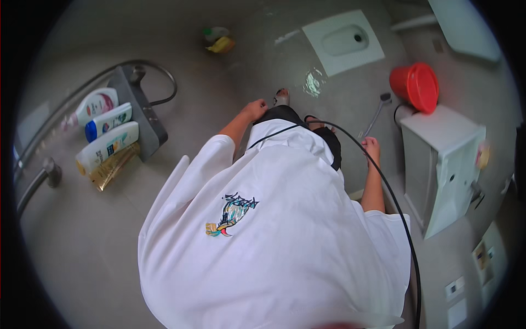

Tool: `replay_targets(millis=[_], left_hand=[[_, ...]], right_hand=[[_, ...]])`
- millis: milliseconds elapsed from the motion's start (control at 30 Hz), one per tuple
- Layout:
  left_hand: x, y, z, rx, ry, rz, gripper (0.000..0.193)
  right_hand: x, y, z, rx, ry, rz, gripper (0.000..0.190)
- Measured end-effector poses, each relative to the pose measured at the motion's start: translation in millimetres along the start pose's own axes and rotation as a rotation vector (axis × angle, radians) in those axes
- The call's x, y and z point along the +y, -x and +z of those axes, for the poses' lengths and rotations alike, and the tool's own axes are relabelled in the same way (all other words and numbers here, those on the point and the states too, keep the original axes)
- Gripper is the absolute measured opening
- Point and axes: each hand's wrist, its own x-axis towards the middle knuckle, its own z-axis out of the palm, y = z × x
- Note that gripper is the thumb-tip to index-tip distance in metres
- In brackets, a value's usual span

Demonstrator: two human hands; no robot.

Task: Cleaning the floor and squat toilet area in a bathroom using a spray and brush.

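My left hand (257, 108) rests beside the leg of my black shorts (283, 113), back of the hand up. Its fingers curl inward, and their undersides are hidden. Out to the right, my right hand (371, 149) is closed at the near end of a long-handled brush (374, 114). The thin grey handle runs from my fingers up to a dark brush head (385, 97) over the tiled floor. A black cable (361, 142) crosses in front of my white T-shirt (287, 230) and passes close to my right hand.
A squat toilet (344, 41) is set in the wet floor ahead. At right, a red bucket (415, 86) tilts by a white cabinet (439, 127). On the left wall, a grey shelf (139, 111) holds several bottles (109, 121) beside a shower hose (174, 82). Yellow and green-capped containers (220, 41) lie farther off.
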Motion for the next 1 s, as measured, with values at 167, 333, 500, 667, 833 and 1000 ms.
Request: replay_targets(millis=[167, 333, 500, 667, 833, 1000], left_hand=[[-67, -35, -35, 0.104, 0.212, -0.124, 0.036], [-69, -52, -61, 0.228, 0.444, -0.153, 0.034], [-62, -59, -42, 0.328, 0.961, -0.035, 0.033], [-81, -24, 26, 0.344, 0.798, -0.442, 0.025], [-44, -70, -33, 0.479, 0.757, -0.415, 0.019], [7, -161, 18, 0.412, 1.167, -0.369, 0.013]], right_hand=[[-128, -27, 109, -0.212, 0.106, -0.298, 0.022], [-212, -44, 207, -0.456, 0.301, -0.391, 0.021], [-278, -115, 291, -0.502, 0.561, -0.472, 0.029], [-346, -178, 400, -0.617, 0.961, -0.738, 0.033], [-405, -246, 514, -0.783, 1.062, -0.98, 0.027], [-399, -316, 625, -0.762, 1.348, -1.25, 0.037]])
